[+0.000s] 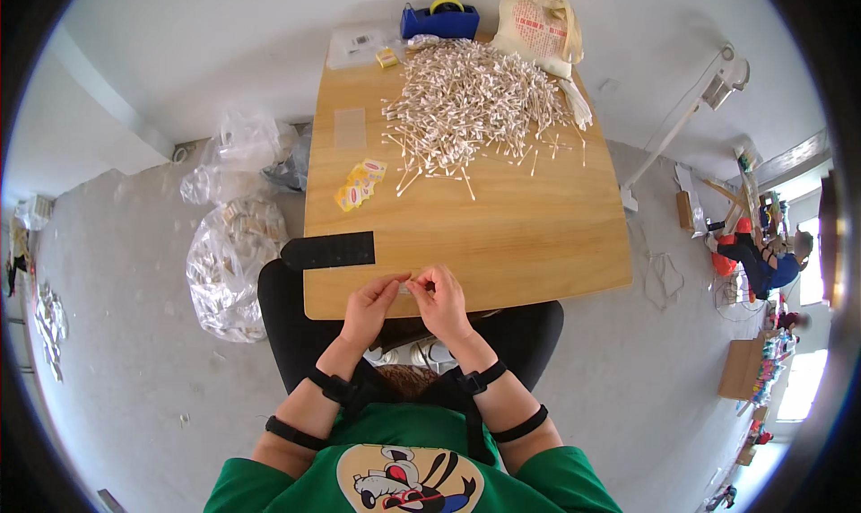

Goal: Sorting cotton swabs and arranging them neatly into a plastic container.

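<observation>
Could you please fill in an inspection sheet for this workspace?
Surface: wooden table, with a dark strip jutting past its left edge.
Job's things: cotton swabs heaped loosely at the far side; yellow cards overlapping near the left edge.
Clutter: tape dispenser, cloth bag and clear box along the far edge.
Grippers: left hand and right hand meet at the fingertips by the near edge; anything pinched is too small to identify.
Cables: pale cord looped on the floor, right.
Surroundings: plastic bags on the floor, left; lamp stand and a seated person, right.
</observation>
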`<control>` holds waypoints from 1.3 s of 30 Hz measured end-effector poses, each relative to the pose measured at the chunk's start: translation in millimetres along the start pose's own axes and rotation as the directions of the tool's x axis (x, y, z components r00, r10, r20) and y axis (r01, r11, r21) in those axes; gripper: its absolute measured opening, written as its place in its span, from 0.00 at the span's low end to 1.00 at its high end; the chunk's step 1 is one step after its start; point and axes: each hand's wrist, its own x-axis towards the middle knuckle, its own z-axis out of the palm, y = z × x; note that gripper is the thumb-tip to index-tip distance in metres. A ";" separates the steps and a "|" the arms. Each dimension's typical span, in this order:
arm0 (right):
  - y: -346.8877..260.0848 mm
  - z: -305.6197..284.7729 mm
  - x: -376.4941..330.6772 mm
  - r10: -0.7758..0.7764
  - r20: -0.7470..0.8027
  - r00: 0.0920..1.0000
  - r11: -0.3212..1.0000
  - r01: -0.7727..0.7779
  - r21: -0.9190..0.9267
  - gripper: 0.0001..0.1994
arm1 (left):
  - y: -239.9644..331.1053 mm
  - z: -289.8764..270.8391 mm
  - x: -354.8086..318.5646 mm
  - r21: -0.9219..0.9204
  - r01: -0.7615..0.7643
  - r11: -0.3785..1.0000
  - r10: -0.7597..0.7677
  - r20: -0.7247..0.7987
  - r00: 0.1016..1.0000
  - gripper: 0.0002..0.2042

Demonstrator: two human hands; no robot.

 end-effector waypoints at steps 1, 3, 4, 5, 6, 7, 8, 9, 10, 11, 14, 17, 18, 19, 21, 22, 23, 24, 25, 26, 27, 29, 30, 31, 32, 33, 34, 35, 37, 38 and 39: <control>-1.9 1.7 -0.8 0.003 -0.011 1.000 1.000 -0.003 0.026 0.10 | 1.8 -0.6 -2.0 -0.029 -0.009 1.000 0.009 -0.001 1.000 0.12; -2.8 3.6 -1.9 0.008 -0.020 1.000 0.999 -0.007 0.051 0.11 | 0.1 -1.3 -3.4 -0.059 -0.018 0.998 0.018 -0.003 1.000 0.12; -3.0 4.9 -2.1 0.042 -0.015 0.999 0.997 -0.041 0.070 0.10 | -1.7 -2.3 -2.9 -0.113 -0.019 0.993 0.020 0.008 1.000 0.12; -3.2 5.7 -1.7 0.075 -0.011 0.997 0.993 -0.074 0.089 0.10 | -2.7 -3.0 -2.4 -0.167 -0.020 0.986 0.023 0.018 1.000 0.12; -2.8 6.2 0.9 0.073 -0.010 0.997 0.993 -0.072 0.089 0.10 | -3.3 -2.8 -0.3 -0.167 -0.021 0.986 0.024 0.016 1.000 0.12; -1.6 7.4 3.5 0.098 -0.008 0.995 0.992 -0.097 0.081 0.10 | -1.8 -1.3 2.2 -0.171 0.020 0.985 -0.021 -0.005 1.000 0.12; -0.9 8.1 4.5 0.123 -0.008 0.992 0.990 -0.122 0.073 0.10 | -0.9 0.6 3.4 -0.176 0.060 0.982 -0.066 -0.026 0.997 0.12; -0.7 7.8 3.6 0.124 -0.009 0.992 0.990 -0.123 0.073 0.10 | -4.6 3.4 4.1 -0.176 0.061 0.983 -0.067 -0.025 0.997 0.12; -0.7 7.4 4.1 0.120 -0.002 0.993 0.990 -0.119 0.075 0.09 | -7.9 6.3 6.1 -0.184 0.021 0.983 -0.026 -0.024 0.999 0.11; -0.8 7.0 4.4 0.115 0.004 0.993 0.990 -0.115 0.076 0.08 | -11.0 7.3 6.7 -0.192 -0.018 0.981 0.014 -0.023 1.000 0.11; -5.0 3.3 -1.6 0.066 -0.004 0.998 0.994 -0.066 0.091 0.07 | -12.9 6.4 2.4 -0.027 -0.094 0.995 0.094 0.001 0.996 0.11; -4.1 1.4 -1.7 0.076 -0.004 0.997 0.978 -0.074 0.197 0.06 | -12.0 6.8 3.8 -0.094 -0.085 0.992 0.084 -0.017 0.996 0.10; -2.3 -0.8 -0.2 0.074 -0.006 0.997 0.978 -0.071 0.196 0.06 | -11.2 4.6 5.6 -0.093 -0.088 0.992 0.087 -0.016 0.996 0.10; -0.2 -5.2 -0.5 0.057 0.036 0.998 0.983 -0.062 0.170 0.06 | -6.4 2.2 5.7 -0.009 -0.070 0.997 0.070 -0.006 0.998 0.10; 3.9 -12.3 -2.1 0.046 0.077 0.996 0.988 -0.057 0.144 0.05 | 2.8 1.3 5.3 0.075 -0.049 0.996 0.049 0.006 0.999 0.10; 1.1 -16.1 -1.6 0.153 0.146 0.977 0.969 -0.177 0.171 0.06 | 17.3 1.9 2.6 0.073 0.022 0.997 -0.023 0.005 1.000 0.10; -3.2 -19.7 -2.3 0.255 0.220 0.942 0.936 -0.297 0.189 0.06 | 24.7 2.2 -1.4 0.070 0.095 0.993 -0.096 0.003 0.995 0.10; -8.6 -23.5 -3.7 0.261 0.221 0.939 0.934 -0.304 0.189 0.06 | 23.6 1.8 -5.3 0.070 0.102 0.992 -0.103 0.004 0.995 0.10; -15.0 -28.2 -1.5 0.257 0.219 0.941 0.929 -0.303 0.214 0.06 | 23.9 0.0 -5.8 -0.001 0.122 0.992 -0.122 0.015 0.992 0.10; -19.6 -32.3 -0.4 0.252 0.218 0.943 0.923 -0.302 0.240 0.06 | 24.4 -1.8 -6.4 -0.071 0.143 0.987 -0.141 0.027 0.990 0.09; -22.0 -35.9 -0.5 0.252 0.218 0.943 0.923 -0.302 0.240 0.06 | 25.9 -4.1 -7.6 -0.071 0.143 0.987 -0.142 0.027 0.990 0.09; -24.3 -43.0 -2.5 0.299 0.257 0.919 0.895 -0.363 0.259 0.06 | 31.1 -6.9 -11.5 -0.200 0.161 0.966 -0.153 0.054 0.987 0.08; -24.5 -45.6 -3.4 0.300 0.255 0.919 0.895 -0.364 0.259 0.06 | 34.3 -6.7 -12.6 -0.199 0.161 0.967 -0.153 0.056 0.987 0.08; -24.8 -47.9 -4.1 0.288 0.267 0.920 0.892 -0.359 0.276 0.05 | 38.1 -6.5 -13.5 -0.181 0.177 0.968 -0.171 0.048 0.984 0.08; -25.1 -49.2 -5.3 0.276 0.279 0.920 0.888 -0.355 0.292 0.05 | 41.4 -6.2 -15.1 -0.162 0.193 0.968 -0.189 0.039 0.981 0.08; -25.5 -49.6 -7.3 0.276 0.279 0.920 0.888 -0.355 0.292 0.05 | 44.3 -5.3 -17.7 -0.162 0.193 0.968 -0.189 0.040 0.981 0.08; -26.4 -50.5 -8.2 0.279 0.286 0.917 0.868 -0.368 0.333 0.05 | 48.5 -4.1 -18.9 -0.182 0.204 0.962 -0.201 0.033 0.979 0.08; -27.3 -51.5 -9.3 0.281 0.295 0.913 0.847 -0.380 0.372 0.04 | 51.4 -3.1 -19.7 -0.202 0.214 0.956 -0.214 0.026 0.977 0.08; -31.6 -54.7 -11.5 0.299 0.320 0.899 0.837 -0.408 0.364 0.04 | 53.8 -3.6 -21.9 -0.217 0.225 0.950 -0.220 0.043 0.974 0.08; -33.2 -55.6 -12.4 0.317 0.348 0.882 0.826 -0.437 0.355 0.04 | 54.7 -4.3 -23.1 -0.230 0.237 0.944 -0.229 0.059 0.972 0.07; -33.5 -55.3 -13.9 0.313 0.346 0.884 0.828 -0.432 0.356 0.04 | 55.7 -4.7 -24.2 -0.230 0.232 0.945 -0.224 0.059 0.973 0.07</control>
